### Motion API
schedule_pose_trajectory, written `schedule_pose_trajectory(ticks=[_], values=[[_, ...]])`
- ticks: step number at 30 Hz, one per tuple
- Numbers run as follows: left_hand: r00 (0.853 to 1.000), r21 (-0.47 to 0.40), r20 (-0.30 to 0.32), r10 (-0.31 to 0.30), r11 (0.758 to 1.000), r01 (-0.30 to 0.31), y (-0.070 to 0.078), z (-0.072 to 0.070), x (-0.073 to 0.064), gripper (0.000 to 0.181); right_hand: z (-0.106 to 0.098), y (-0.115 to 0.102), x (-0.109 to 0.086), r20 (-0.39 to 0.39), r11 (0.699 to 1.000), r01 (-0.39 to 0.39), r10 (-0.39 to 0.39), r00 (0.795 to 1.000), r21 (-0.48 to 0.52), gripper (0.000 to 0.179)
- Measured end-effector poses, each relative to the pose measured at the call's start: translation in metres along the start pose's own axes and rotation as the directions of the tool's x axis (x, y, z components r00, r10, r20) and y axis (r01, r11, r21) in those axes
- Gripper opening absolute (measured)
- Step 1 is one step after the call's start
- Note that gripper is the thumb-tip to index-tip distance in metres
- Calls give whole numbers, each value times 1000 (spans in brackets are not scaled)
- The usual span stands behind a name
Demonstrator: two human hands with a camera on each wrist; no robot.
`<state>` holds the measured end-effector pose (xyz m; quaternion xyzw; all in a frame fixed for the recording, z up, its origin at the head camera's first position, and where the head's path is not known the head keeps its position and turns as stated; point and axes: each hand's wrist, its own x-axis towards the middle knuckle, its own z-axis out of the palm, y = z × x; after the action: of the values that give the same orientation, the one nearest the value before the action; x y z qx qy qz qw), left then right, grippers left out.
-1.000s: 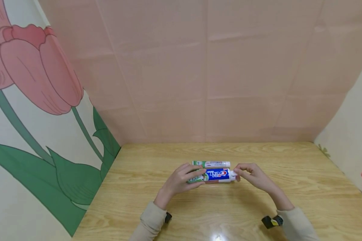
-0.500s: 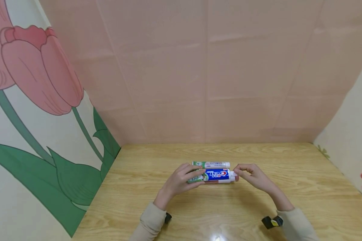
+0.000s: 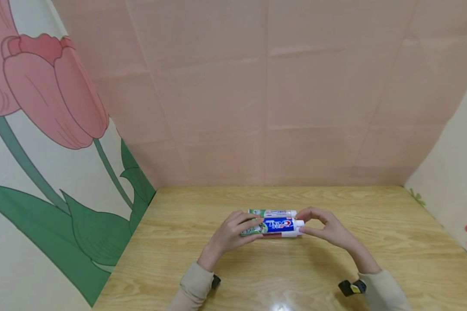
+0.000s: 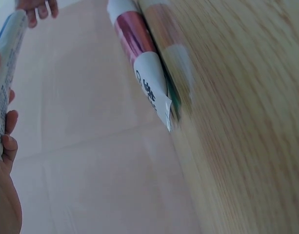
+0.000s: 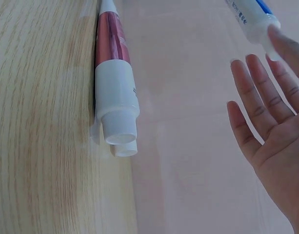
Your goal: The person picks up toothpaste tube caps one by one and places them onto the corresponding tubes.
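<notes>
My left hand grips a blue, white and green Crest toothpaste tube above the table, its white cap pointing right. Beside the cap, my right hand has thumb and forefinger parted, one on either side of it. In the right wrist view the thumb lies against the cap end of the tube, and the other fingers are fairly straight. A red-and-white tube lies on the table, mostly hidden under the held one in the head view. Behind lies a slim green-and-white tube.
The wood-grain table runs back to a pink cloth backdrop. A wall with painted tulips stands at the left, and a pale flowered wall at the right.
My right thumb and forefinger have parted from their pinch at the cap's tip and shifted left around the cap. The left hand has kept its hold on the toothpaste tube.
</notes>
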<state>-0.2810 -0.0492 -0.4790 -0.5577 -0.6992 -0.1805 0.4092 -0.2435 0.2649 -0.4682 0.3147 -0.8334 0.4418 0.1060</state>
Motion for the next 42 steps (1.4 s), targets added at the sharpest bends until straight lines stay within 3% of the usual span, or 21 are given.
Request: schedule_pose_trajectory(ticks=[6,17,30,36,42], values=[[1000,2,0,0,1000,0,0,-1,0,46,-1,2,0,-10,999,30,-30,999,19,31],[1000,3,1,-2,1000,2,-1,0,0,48,-6,-28,2,-16,1000,21,-21,1000,5,21],[1000,8,2,3,1000,-3,-1,0,-1,47,-5,-24,0,-23,998,-63,63,998,-14,17],[1000,15,18,1,1000,-1,0,0,0,48,-6,-25,1,-13,998,-55,55,998,-10,16],[999,35,30,12,999,-13,1,-1,1,45,-6,-24,0,0,997,-34,34,999,-71,16]])
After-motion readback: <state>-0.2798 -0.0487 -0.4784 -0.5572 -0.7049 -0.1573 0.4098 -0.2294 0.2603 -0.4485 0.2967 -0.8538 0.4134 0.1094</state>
